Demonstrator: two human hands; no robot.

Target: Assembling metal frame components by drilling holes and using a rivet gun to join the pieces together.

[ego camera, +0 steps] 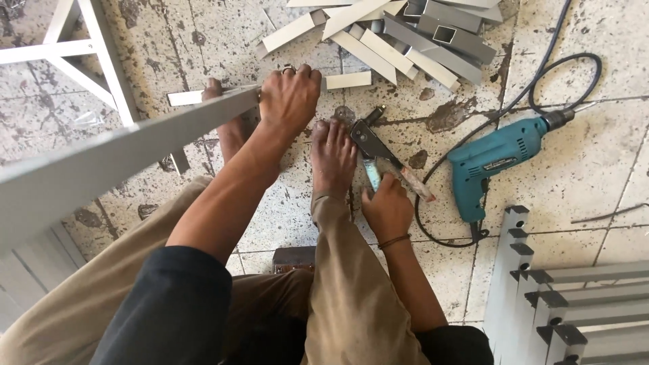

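- Speckled, stained floor tiles (595,169) fill the scene, seen from above past the person's knees and bare feet.
- Left hand (289,98) is closed over the end of a long grey metal bar (122,152), fingers curled across its top; the bar runs away from the hand toward the person's left and nearer the camera.
- Right hand (387,206) is wrapped around the handles of a hand riveter (378,152), whose dark head points away from the hand and rests on the tiles just beside the right foot (332,159).
- Just past the left hand's knuckles lies a short pale offcut (348,80), and farther beyond it a heap of cut metal tubes (405,34).
- Off to the outer side of the right hand, near but not touching, a teal electric drill (493,159) lies on its side with its black cord (574,67) looping away.
- Nearer the person on that same side stands a grey slatted metal frame (561,297).
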